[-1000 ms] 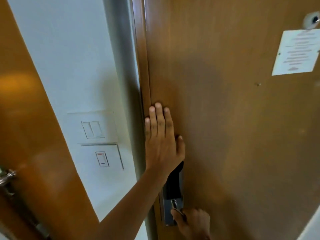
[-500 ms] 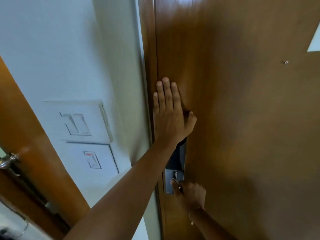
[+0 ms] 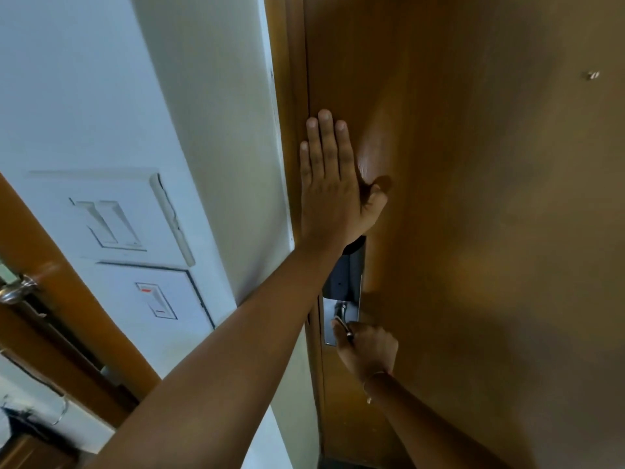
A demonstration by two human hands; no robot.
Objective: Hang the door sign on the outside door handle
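A brown wooden door (image 3: 473,214) fills the right half of the view and sits shut against its frame. My left hand (image 3: 333,184) lies flat on it near the latch edge, fingers straight and together, pointing up. Below it is a black and silver lock plate (image 3: 343,286). My right hand (image 3: 367,350) is closed around the metal door handle (image 3: 340,321) that sticks out of the plate. No door sign shows in this view.
A white wall (image 3: 118,96) to the left carries a double light switch (image 3: 108,221) and a second switch plate (image 3: 154,299). Another wooden door with a metal handle (image 3: 15,291) stands at the far left. A small screw (image 3: 592,75) sticks out of the door upper right.
The view has dropped and swung left, so the paper notice on the door has left the frame. Both hands keep their places on the door and the handle.
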